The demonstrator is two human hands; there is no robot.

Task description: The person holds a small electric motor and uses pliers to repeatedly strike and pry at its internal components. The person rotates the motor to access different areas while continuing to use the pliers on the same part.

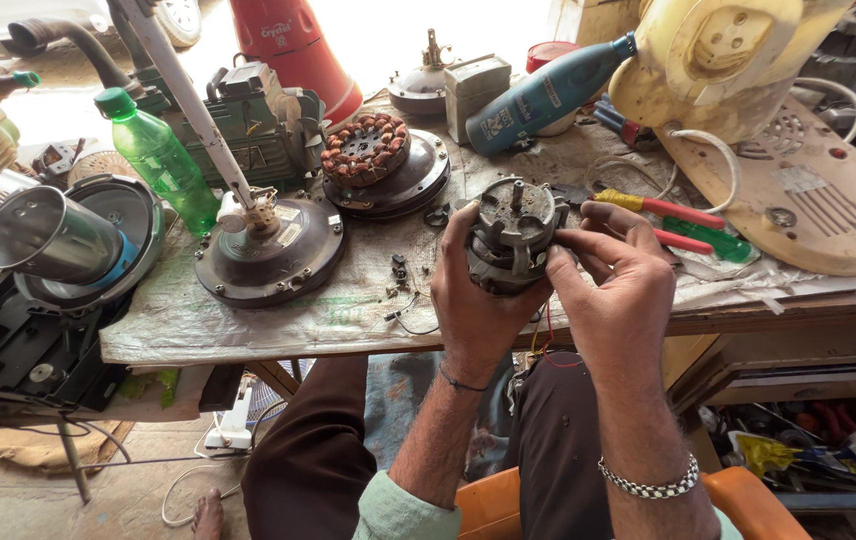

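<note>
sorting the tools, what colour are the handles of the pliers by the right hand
Red handles, with a yellow sleeve near the head, on the pliers beyond the right hand; head view.

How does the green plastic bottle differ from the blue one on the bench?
The green plastic bottle is translucent and stands roughly upright at the bench's left; the blue bottle is opaque and lies tilted at the back, cap up to the right. The green one has a green cap, the blue a dark one. Both are capped, and neither hand touches them: both hands hold the small motor.

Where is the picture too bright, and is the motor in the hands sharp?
Head view: daylight washes out the top behind the red cone; the motor, held by left hand and right hand, is sharp; edges bend slightly.
</note>
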